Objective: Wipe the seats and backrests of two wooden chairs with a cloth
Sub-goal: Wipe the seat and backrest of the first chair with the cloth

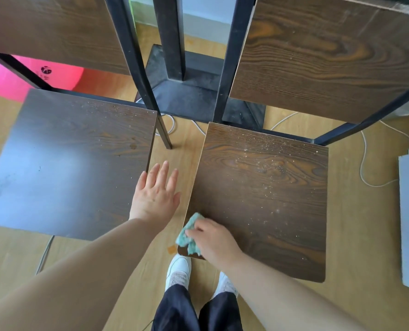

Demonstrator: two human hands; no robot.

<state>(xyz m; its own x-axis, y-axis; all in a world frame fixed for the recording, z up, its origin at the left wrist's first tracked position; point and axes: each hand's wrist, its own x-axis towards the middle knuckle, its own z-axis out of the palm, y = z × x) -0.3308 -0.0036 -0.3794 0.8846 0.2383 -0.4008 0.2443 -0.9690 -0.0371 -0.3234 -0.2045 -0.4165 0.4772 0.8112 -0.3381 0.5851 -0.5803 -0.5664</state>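
Nearest, white shoes (178, 271) stand on the wooden floor (356, 235). Right hand (214, 240): grip curled around the teal cloth (186, 232), holding it on the near left corner of the right chair seat (265, 199). Left hand (155, 192): grip spread, fingers straight, over the gap between the two seats, just beside the left chair seat (67, 163). Pale specks (265, 151) dot the far part of both seats. Beyond rise the left backrest (50, 27) and right backrest (318, 56), a black pedestal base (189, 91) between them.

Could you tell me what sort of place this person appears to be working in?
Likely a dining or café-style room: the left chair and right chair, wood-grain on black metal frames, stand beside what looks like a black pedestal table base on a wood-look floor.
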